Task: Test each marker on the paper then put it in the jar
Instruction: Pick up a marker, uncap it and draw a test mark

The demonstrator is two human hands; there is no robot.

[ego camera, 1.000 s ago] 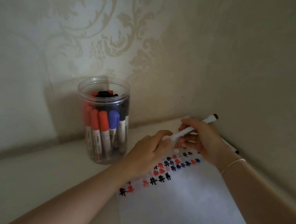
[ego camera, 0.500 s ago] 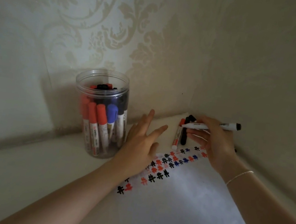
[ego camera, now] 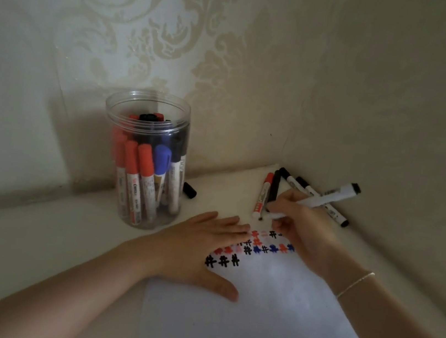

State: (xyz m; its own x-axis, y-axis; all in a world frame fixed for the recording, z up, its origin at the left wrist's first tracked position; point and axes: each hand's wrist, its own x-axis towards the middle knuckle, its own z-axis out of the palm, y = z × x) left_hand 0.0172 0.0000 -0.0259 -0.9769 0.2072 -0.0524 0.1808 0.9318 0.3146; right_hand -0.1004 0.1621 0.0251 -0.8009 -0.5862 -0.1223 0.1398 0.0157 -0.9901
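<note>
My right hand (ego camera: 304, 227) grips a white marker (ego camera: 324, 198) with a black end, its tip down near the far edge of the white paper (ego camera: 264, 328). My left hand (ego camera: 198, 249) lies flat on the paper's left side, fingers straight. Rows of black, red and blue test marks (ego camera: 250, 248) run between the hands. A clear plastic jar (ego camera: 145, 157) holding several red, blue and black markers stands upright at the left. A loose black cap (ego camera: 189, 190) lies just right of the jar.
Loose markers lie in the corner beyond my right hand: a red-capped one (ego camera: 262, 195) and some black-capped ones (ego camera: 295, 183). Patterned walls close the desk at the back and right.
My left hand dropped from a raised spread pose to lie flat on the paper. My right hand tilted the marker and brought its tip down toward the paper. A black cap now lies by the jar.
</note>
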